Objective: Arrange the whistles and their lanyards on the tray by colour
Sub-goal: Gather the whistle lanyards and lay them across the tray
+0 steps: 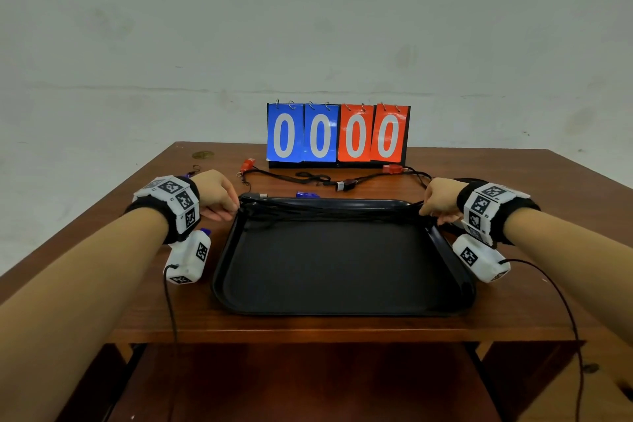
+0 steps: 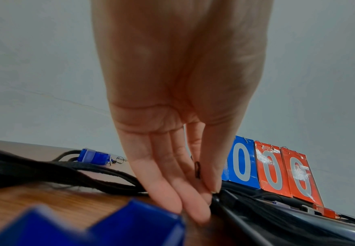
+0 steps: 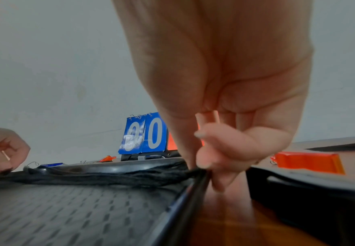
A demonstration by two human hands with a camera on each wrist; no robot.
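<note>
A bundle of black lanyards [image 1: 329,211] lies stretched across the far part of the black tray [image 1: 342,298]. My left hand [image 1: 234,209] pinches its left end at the tray's rim [image 2: 231,209], thumb against fingers [image 2: 193,199]. At the right rim [image 3: 195,188], my right hand [image 1: 426,211] pinches the other end [image 3: 193,171]. Behind the tray, on the table, lie two red whistles [image 1: 247,165] [image 1: 392,168], a dark one [image 1: 346,185] and a blue one [image 1: 307,195]. Another blue whistle [image 2: 94,157] lies left of my hand. An orange-red whistle [image 3: 309,162] lies right of the tray.
A flip scoreboard [image 1: 337,134] with blue and red zeros stands at the back of the wooden table [image 1: 308,325]. More black lanyard cords [image 1: 291,176] trail in front of it. Cables hang from both wrist cameras. A blurred blue object [image 2: 109,224] sits close under the left wrist.
</note>
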